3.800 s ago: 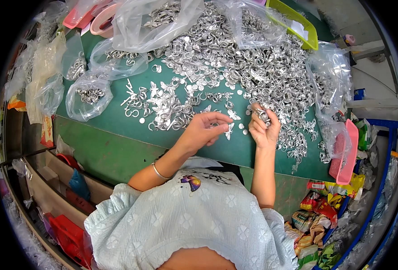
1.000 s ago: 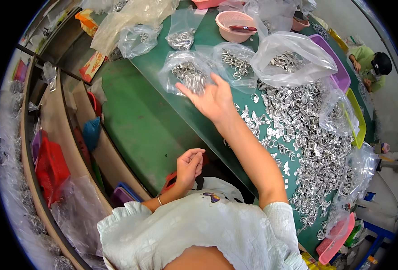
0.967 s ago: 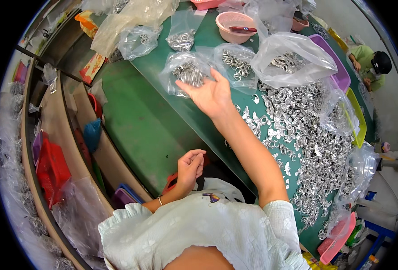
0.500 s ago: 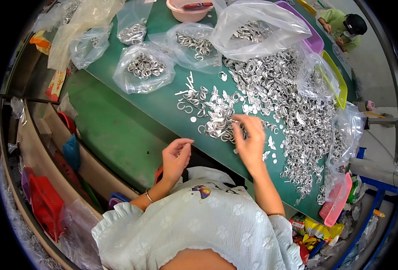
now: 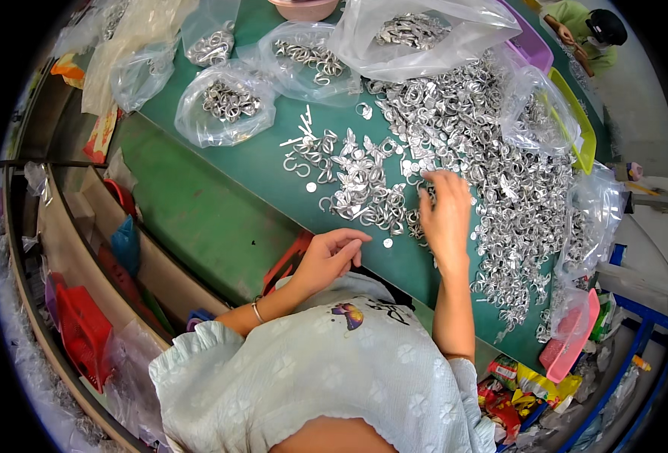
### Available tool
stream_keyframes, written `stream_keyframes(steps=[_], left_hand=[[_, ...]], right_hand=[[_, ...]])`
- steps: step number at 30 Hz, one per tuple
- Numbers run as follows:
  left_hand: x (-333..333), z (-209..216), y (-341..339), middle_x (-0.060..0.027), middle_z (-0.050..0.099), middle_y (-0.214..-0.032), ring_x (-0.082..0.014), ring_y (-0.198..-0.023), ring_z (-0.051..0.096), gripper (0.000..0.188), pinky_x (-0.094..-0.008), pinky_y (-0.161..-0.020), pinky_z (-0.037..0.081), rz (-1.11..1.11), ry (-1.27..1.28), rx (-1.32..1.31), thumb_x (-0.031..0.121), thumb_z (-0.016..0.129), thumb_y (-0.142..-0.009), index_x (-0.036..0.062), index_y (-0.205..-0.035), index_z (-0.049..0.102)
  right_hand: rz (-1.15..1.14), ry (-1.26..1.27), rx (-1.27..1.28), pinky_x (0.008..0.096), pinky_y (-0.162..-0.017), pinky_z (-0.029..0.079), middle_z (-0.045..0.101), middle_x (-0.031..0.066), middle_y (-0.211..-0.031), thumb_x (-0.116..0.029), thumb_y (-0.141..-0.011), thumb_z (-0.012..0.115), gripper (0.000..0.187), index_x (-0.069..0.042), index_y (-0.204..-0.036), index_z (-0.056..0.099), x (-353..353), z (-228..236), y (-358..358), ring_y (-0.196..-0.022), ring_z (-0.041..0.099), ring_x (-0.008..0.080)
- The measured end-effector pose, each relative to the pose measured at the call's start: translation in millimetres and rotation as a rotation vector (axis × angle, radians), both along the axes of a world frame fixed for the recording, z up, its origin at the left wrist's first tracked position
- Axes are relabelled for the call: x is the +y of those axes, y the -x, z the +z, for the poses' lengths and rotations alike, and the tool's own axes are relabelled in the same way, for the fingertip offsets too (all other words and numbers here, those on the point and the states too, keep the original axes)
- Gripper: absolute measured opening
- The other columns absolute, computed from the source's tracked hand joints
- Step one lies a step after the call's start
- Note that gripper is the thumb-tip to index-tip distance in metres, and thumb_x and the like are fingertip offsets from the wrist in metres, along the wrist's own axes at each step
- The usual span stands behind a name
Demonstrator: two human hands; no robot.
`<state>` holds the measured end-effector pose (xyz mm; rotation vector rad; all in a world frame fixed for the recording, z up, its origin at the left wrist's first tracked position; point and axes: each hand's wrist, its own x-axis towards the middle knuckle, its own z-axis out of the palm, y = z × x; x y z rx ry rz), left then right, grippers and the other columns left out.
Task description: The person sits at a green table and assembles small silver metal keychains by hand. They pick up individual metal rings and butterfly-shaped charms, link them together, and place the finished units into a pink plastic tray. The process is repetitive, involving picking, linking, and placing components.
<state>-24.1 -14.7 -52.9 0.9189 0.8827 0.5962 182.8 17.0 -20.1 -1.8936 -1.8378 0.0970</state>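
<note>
My right hand [image 5: 447, 219] is over the small silver metal pieces on the green table [image 5: 236, 174], thumb and bent fingers apart, fingertips down at the pieces. Nothing shows between them. My left hand [image 5: 332, 258] is at the table's near edge, fingers curled together with the thumb against them; whatever they may hold is hidden. Between and beyond the hands lies a small heap of silver ring-like and leaf-shaped pieces [image 5: 364, 185]. A round flat silver disc [image 5: 387, 243] lies by my left fingertips. Right of my right hand spreads a far larger heap of silver pieces [image 5: 515, 219].
Clear plastic bags of metal pieces [image 5: 228, 102] stand at the back left; a bigger open bag [image 5: 470, 57] sits behind the large heap. A yellow-green tray [image 5: 584, 136] and a pink basket [image 5: 574, 340] line the right side. A person [image 5: 591, 34] works at the far right.
My right hand has moved right, from the small heap towards the large one. My left hand has come right, nearer the table edge. The view has shifted slightly.
</note>
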Motion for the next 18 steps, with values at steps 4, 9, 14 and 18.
stream_keyframes(steps=[4,9,14,18], left_hand=[[4,10,-6,-0.0015,0.052,-0.063,-0.0032,-0.046,0.038,0.019,-0.0168,-0.040,0.028,-0.057,0.144,-0.077,0.009,0.045,-0.090,0.0022,-0.102,0.058],[0,9,0,-0.0011,0.051,-0.063,-0.0026,-0.046,0.038,0.019,-0.0167,-0.040,0.028,-0.033,0.154,-0.062,0.010,0.046,-0.089,0.0024,-0.104,0.057],[-1,3,2,-0.0008,0.051,-0.064,-0.0024,-0.044,0.037,0.019,-0.0166,-0.038,0.025,-0.015,0.171,-0.086,0.010,0.046,-0.089,0.0020,-0.104,0.057],[-1,5,5,-0.0011,0.051,-0.064,-0.0023,-0.045,0.038,0.020,-0.0165,-0.039,0.028,-0.021,0.197,-0.091,0.010,0.047,-0.089,0.0016,-0.104,0.057]], right_hand=[[0.082,0.049,0.075,0.0357,-0.075,0.036,0.056,0.0092,-0.082,-0.008,-0.073,0.064,0.011,-0.002,-0.081,0.061,24,-15,26,-0.085,0.050,0.0257],[0.033,0.091,0.716,0.0279,-0.071,0.041,0.060,0.0086,-0.088,-0.006,-0.078,0.062,0.009,0.002,-0.076,0.060,16,-9,11,-0.079,0.056,0.0163],[0.013,0.177,1.340,0.0221,-0.061,0.044,0.061,0.0073,-0.087,-0.004,-0.084,0.055,0.007,0.001,-0.080,0.059,3,-7,1,-0.068,0.056,0.0114],[-0.008,0.250,1.144,0.0247,-0.052,0.042,0.058,0.0049,-0.078,-0.003,-0.083,0.055,0.004,-0.001,-0.086,0.058,8,-9,17,-0.057,0.054,0.0111]])
